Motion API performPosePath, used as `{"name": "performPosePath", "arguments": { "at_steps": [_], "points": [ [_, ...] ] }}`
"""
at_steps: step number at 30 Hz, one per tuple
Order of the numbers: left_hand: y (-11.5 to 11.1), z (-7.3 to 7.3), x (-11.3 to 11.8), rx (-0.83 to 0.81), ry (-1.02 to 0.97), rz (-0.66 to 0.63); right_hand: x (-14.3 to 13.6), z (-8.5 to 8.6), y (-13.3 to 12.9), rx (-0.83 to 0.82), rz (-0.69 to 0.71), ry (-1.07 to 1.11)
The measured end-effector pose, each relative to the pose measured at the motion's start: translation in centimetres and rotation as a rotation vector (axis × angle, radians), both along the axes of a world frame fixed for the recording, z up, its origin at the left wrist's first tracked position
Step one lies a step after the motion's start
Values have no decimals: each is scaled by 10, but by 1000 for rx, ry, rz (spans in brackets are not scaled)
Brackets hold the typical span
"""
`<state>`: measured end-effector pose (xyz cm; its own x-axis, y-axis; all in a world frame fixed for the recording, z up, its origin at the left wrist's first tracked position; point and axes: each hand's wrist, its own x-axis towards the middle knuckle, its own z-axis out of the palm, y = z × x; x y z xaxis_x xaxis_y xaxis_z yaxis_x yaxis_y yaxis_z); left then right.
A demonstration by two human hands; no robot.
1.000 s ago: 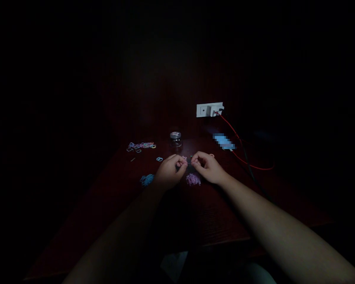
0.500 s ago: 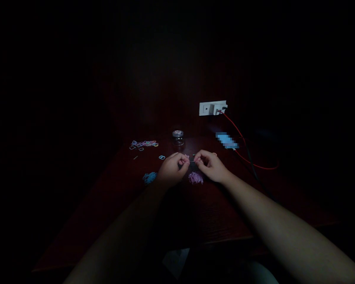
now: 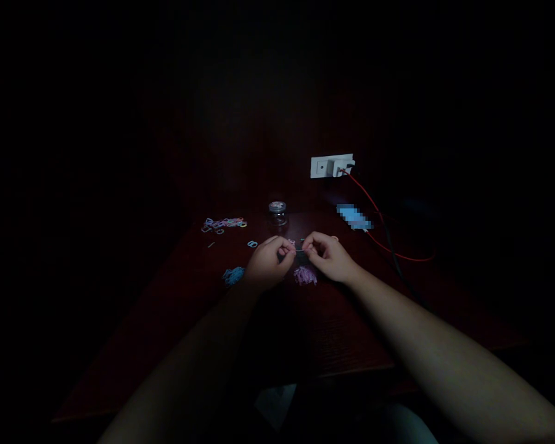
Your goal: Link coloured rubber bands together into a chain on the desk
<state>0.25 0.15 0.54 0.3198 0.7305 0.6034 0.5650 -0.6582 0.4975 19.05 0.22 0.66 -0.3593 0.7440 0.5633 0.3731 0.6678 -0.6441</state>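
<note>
Between my two pinched hands runs a thin, pale rubber band (image 3: pixel 299 250), held at both ends above the dark red table. My left hand (image 3: pixel 274 260) grips its left end with thumb and forefinger. The right end sits in the closed fingertips of my right hand (image 3: pixel 326 254). Just below the band lies a pile of purple rubber bands (image 3: pixel 306 275). A heap of blue rubber bands (image 3: pixel 234 275) is partly hidden by my left hand. Behind that hand lie light blue rubber bands (image 3: pixel 252 244). A few pink bands (image 3: pixel 291 242) show between the hands.
A mixed pile of coloured rubber bands (image 3: pixel 224 224) lies at the back left. A lidded clear jar (image 3: pixel 277 213) stands at the back. On the right, a pixelated phone-like object (image 3: pixel 354 217) joins a red cable (image 3: pixel 367 194) near a wall socket (image 3: pixel 322 166).
Both hands keep nearly the same pose, with the band still stretched between them. The whole view has shifted slightly, so everything appears a little higher.
</note>
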Motion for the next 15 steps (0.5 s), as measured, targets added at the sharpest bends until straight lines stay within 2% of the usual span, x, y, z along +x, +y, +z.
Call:
{"name": "performPosePath", "arguments": {
  "at_steps": [15],
  "points": [
    [1,-1,1,9,-10,-3,0,-2,1,-27,13,17]
  ]
}}
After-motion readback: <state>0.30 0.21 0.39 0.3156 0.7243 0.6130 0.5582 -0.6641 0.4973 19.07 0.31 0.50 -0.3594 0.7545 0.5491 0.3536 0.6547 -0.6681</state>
